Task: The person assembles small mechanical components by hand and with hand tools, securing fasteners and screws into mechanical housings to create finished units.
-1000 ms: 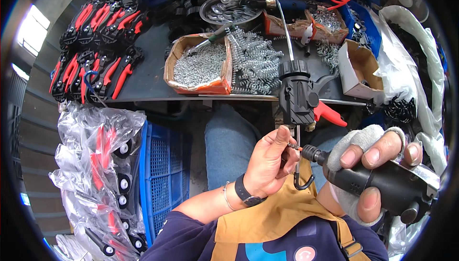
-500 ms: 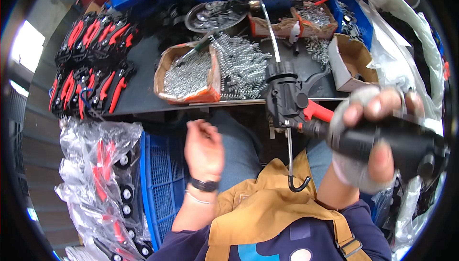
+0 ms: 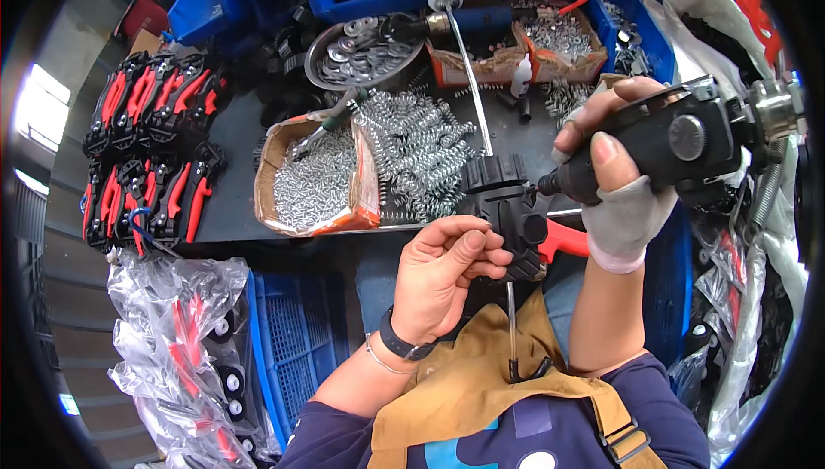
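"Fingers (image 3: 608, 154) first: what do they hold?"

"The right hand (image 3: 629, 211) grips a black power driver (image 3: 679, 141); the left hand (image 3: 434, 275) is bunched narrow, and I can't tell whether it pinches anything."

"And the containers?"

"Left of centre, a carton (image 3: 367, 178) of small metal pieces; upper centre, a bowl (image 3: 331, 84) of washers."

"The black clamp (image 3: 509, 215)?"

"Frame centre, between left fingers and driver, crossing the worktop's (image 3: 228, 202) front edge. Dark worktop shows left of the carton."

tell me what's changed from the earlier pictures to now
The right hand has raised the power driver from below the black clamp head to its right side. The left hand, which had swung away leftward, is back beside it. Springs and red-handled tools stayed put.
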A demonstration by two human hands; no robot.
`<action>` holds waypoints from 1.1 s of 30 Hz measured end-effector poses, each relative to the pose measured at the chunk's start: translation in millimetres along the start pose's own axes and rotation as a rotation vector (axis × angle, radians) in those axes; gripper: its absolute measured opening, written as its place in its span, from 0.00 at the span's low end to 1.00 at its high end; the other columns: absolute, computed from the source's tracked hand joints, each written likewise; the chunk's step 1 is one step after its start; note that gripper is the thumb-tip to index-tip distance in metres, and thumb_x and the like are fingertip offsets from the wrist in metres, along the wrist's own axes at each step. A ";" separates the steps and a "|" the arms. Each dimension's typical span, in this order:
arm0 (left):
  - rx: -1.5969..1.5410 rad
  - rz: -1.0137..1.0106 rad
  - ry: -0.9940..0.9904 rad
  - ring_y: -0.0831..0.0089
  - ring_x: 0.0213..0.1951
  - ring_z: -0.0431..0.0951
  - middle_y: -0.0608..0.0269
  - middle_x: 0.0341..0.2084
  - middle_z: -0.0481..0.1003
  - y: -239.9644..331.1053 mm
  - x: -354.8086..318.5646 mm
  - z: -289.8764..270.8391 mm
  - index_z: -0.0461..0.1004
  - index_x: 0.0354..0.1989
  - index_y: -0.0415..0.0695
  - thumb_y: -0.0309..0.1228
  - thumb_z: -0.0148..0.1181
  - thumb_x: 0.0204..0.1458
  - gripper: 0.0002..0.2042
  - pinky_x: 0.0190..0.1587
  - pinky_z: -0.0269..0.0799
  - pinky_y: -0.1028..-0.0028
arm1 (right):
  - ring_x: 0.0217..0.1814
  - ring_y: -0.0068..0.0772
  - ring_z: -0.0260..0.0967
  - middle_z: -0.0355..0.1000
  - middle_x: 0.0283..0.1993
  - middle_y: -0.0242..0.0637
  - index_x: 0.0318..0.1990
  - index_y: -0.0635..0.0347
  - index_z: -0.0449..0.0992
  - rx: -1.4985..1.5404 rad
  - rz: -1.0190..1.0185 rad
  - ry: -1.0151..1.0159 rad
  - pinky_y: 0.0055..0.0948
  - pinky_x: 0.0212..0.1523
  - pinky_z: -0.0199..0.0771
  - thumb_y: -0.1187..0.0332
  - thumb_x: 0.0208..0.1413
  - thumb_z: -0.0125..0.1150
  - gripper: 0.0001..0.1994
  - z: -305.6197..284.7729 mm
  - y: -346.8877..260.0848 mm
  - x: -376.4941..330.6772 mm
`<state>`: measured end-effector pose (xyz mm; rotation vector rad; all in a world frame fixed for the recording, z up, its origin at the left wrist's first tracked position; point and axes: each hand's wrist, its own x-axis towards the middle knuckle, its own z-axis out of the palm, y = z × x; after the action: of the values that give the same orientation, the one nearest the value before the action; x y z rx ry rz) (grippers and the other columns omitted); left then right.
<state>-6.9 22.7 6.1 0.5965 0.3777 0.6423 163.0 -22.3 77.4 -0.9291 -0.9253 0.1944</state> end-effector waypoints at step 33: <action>-0.132 -0.224 -0.162 0.87 0.15 0.57 0.68 0.19 0.69 -21.1 -72.7 33.8 0.71 0.36 0.42 0.40 0.49 0.63 0.13 0.16 0.48 0.84 | 0.39 0.39 0.68 0.61 0.44 0.40 0.58 0.65 0.57 0.200 -0.349 -0.265 0.27 0.19 0.74 0.67 0.46 0.68 0.34 2.3 -113.5 -77.6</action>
<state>-34.6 -51.8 29.6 0.4685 0.2432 0.3977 87.7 -130.2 117.5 -0.5532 -1.2726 0.1092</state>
